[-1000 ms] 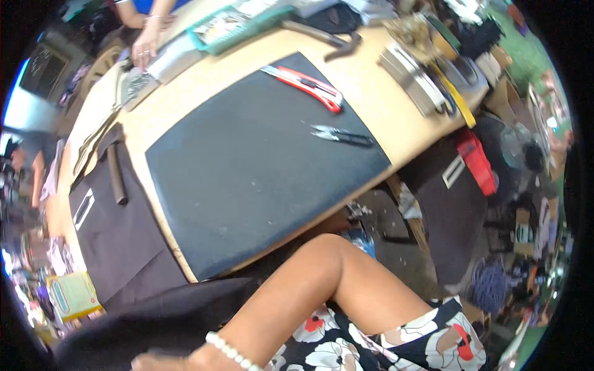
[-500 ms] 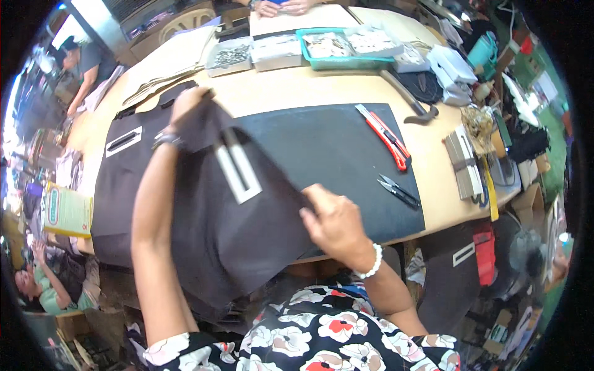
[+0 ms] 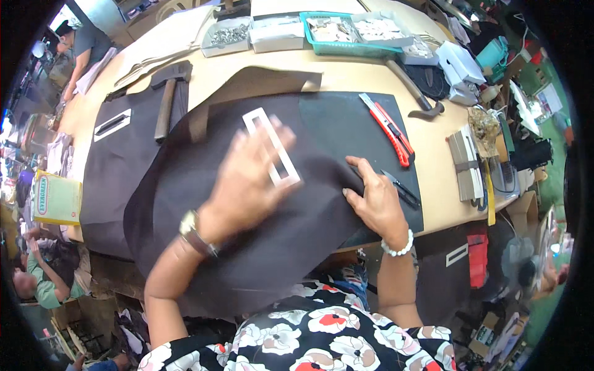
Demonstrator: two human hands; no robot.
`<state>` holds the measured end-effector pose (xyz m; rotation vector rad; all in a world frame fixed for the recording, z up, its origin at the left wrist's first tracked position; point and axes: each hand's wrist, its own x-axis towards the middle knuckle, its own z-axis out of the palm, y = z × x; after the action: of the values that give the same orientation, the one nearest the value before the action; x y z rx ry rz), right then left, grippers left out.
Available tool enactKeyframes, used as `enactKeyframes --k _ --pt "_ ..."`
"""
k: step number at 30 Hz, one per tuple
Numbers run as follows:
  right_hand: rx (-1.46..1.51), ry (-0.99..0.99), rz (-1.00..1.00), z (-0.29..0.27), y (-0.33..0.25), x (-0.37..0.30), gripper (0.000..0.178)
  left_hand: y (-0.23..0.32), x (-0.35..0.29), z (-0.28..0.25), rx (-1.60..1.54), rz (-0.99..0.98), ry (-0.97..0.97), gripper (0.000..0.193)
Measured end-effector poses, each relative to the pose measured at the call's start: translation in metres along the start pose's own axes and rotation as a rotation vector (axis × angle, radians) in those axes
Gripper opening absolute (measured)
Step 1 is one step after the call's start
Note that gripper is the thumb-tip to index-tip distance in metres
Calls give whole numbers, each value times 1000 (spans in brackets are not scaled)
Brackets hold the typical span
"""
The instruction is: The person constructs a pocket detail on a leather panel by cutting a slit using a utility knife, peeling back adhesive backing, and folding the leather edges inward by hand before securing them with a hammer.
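A dark brown, pliable sheet [image 3: 297, 229] lies loosely over the black cutting mat [image 3: 337, 133], its far edge folded up and curling. A white rectangular frame with a slot [image 3: 288, 180] sits on the sheet. My left hand [image 3: 247, 176], blurred, is over the sheet with fingers spread, partly covering the frame. At the sheet's right edge, my right hand [image 3: 378, 198] grips it between thumb and fingers. Thread snips [image 3: 403, 190] lie just beyond that hand. Another dark sheet [image 3: 108, 191] with a similar white frame [image 3: 112, 125] lies to the left, under a hammer [image 3: 164, 111].
A red utility knife [image 3: 390, 133] lies on the mat, with a second hammer [image 3: 411, 89] beyond it. Boxes of metal parts [image 3: 227, 36] and a teal tray [image 3: 352, 49] line the far side. A yellow-green box [image 3: 57, 198] stands left; people sit farther left.
The sheet has swung right across the mat, uncovering the hammer at left. My left hand has left the far edge and come down over the frame. My right hand has shifted right with the edge.
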<state>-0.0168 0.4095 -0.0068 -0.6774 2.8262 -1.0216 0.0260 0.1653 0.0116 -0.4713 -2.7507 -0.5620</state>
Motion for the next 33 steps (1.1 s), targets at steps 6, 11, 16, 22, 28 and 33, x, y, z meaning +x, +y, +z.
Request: enactKeyframes --k 6,11,16,22,28,33 --pt "50 132 112 -51 35 -3 46 26 -50 40 85 -31 -301 74" --pt "-201 264 -3 -51 65 -47 47 41 -48 39 76 -42 -301 66" --pt "-135 406 175 -37 67 -77 44 70 -47 59 -17 31 -318 61" --pt "37 796 188 -34 34 -85 45 104 -39 84 -51 9 -241 59" --pt "29 396 -14 11 3 -75 49 122 -38 91 -107 3 -141 54" --pt "-202 495 110 -1 32 -69 48 74 -31 50 -49 -30 -70 46"
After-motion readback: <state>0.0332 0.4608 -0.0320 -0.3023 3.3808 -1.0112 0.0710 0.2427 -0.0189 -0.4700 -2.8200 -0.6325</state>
